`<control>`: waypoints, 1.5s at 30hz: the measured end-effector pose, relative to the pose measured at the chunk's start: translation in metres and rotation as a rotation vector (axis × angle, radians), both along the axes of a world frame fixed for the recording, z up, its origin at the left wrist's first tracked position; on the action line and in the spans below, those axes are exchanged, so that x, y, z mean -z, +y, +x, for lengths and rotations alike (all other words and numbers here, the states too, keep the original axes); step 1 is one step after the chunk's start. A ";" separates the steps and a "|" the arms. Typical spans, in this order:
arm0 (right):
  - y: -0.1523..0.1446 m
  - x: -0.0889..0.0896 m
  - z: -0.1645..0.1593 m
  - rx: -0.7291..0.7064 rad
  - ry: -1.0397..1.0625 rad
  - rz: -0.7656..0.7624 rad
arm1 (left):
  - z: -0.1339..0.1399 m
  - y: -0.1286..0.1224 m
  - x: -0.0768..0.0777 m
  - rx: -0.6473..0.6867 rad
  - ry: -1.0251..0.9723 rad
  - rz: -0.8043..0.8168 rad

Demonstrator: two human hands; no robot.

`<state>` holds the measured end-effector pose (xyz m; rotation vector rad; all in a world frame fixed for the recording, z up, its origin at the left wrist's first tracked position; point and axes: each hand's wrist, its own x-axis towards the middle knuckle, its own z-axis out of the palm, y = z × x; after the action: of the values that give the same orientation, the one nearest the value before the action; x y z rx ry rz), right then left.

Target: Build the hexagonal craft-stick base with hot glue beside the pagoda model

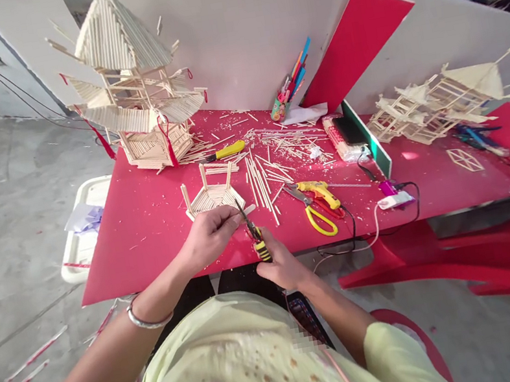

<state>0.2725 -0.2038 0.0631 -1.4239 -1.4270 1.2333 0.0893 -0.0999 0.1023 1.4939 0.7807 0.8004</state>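
Note:
My left hand [211, 237] is closed in a pinch on a short pale wooden stick [250, 209], whose end sticks out to the right past the fingertips. My right hand [282, 264] is wrapped round a pair of pliers [257, 238] with yellow and black handles. Their dark jaws point up and sit at the stick, by my left fingertips; whether they bite on it I cannot tell. Just beyond my left hand stands a small polygonal stick base [213, 196] with short upright posts, its near side partly hidden by that hand.
On the red table [145, 237] stand a tall stick pagoda [141, 105] and loose sticks [260, 180]. A yellow-handled knife [228, 150], scissors [320, 222], a yellow glue gun [319, 191], a pen holder [280, 107] and a power strip [393, 200] lie around. Another stick model [432, 104] is at right.

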 end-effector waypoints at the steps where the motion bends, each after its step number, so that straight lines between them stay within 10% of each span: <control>1: 0.000 -0.002 0.001 -0.016 0.024 -0.013 | 0.001 -0.001 0.000 -0.009 -0.004 -0.003; 17: -0.008 0.015 -0.010 0.144 0.075 -0.113 | 0.006 -0.003 0.005 -0.007 0.020 0.051; 25: -0.007 -0.006 0.008 0.157 0.094 -0.155 | 0.003 -0.002 0.021 0.038 -0.066 -0.132; 33: 0.013 0.002 0.028 0.401 -0.940 -0.123 | -0.006 -0.001 0.029 -0.046 -0.239 -0.402; 38: 0.021 0.011 0.035 0.362 -1.178 -0.068 | -0.017 -0.002 0.029 -0.066 -0.153 -0.328; 41: 0.020 0.001 0.031 0.408 -1.075 0.167 | -0.023 -0.004 0.025 -0.100 -0.068 -0.262; 45: 0.023 -0.024 0.005 0.173 -0.437 0.370 | -0.022 -0.009 0.021 -0.060 -0.036 -0.260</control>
<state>0.2770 -0.1808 0.0871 -1.5663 -1.6716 0.5282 0.0668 -0.1089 0.0814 1.2268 0.8715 0.7381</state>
